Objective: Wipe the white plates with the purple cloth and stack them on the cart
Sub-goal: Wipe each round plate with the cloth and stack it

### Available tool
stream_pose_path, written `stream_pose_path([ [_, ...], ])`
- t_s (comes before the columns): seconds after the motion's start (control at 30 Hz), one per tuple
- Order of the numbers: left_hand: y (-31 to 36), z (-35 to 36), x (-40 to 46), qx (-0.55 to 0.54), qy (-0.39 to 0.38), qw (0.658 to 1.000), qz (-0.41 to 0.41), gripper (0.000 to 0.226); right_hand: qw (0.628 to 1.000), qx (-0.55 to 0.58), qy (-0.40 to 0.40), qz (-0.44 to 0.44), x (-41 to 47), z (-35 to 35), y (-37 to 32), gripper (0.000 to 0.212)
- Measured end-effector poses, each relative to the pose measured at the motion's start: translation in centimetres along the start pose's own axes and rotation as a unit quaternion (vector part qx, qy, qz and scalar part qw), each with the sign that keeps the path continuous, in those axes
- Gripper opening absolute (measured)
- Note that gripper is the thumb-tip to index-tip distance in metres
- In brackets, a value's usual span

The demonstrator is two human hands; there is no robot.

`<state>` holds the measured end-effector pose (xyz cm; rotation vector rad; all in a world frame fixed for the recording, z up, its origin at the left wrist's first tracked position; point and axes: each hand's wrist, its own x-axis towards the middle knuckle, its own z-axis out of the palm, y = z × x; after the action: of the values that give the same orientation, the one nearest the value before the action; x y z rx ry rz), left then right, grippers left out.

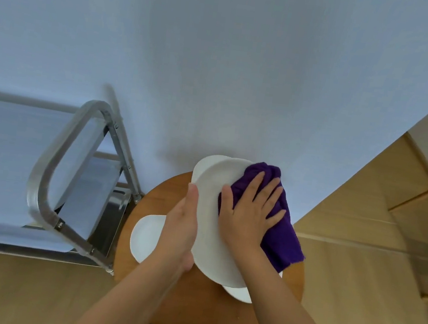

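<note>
One metal cart (51, 167) at left, steel tube frame, shelves bare in view, a caster showing at its lower left corner. Just right of it: round wooden surface (204, 310) on a pale wood floor (355, 275), white wall behind.

White plate (208, 215) held tilted above the surface, face toward the camera. Second white plate (145, 237) lies flat on the surface at left, partly under the left forearm. Edge of a third white plate (240, 293) shows under the held one, near side.

Purple cloth (279, 235) bunched against the right part of the held plate, tail hanging off its right rim.

Right hand (251, 213): flat, fingers spread and straight, pressing the cloth onto the plate.

Left hand (182, 228): grasping the held plate at its left rim, thumb on the front face, fingers hidden behind.
</note>
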<state>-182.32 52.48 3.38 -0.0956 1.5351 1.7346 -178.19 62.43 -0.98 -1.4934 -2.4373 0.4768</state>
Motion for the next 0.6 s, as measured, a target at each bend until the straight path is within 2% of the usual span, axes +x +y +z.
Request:
stream_pose_path([
  [0.1, 0.2, 0.1, 0.0, 0.029, -0.007, 0.999, 0.038, 0.032, 0.999, 0.027, -0.009, -0.036, 0.3, -0.5, -1.2, 0.075],
  [0.2, 0.9, 0.0, 0.2, 0.048, -0.01, 0.998, 0.05, 0.035, 0.987, 0.051, -0.016, -0.152, -0.1, -1.3, -2.0, 0.067],
  [0.3, 1.7, -0.4, 1.0, 0.031, -0.009, 0.999, 0.039, 0.033, 0.958, 0.071, -0.045, -0.274, -1.7, -1.5, -2.8, 0.062],
  [0.4, 2.5, -1.0, 1.7, 0.016, 0.002, 1.0, 0.013, 0.038, 0.93, 0.101, -0.11, -0.336, -2.7, -1.7, -2.7, 0.063],
  [0.6, 3.5, -1.7, 2.5, -0.003, 0.036, 0.999, -0.028, 0.064, 0.863, 0.116, -0.276, -0.407, -3.8, -2.4, 0.0, 0.064],
])
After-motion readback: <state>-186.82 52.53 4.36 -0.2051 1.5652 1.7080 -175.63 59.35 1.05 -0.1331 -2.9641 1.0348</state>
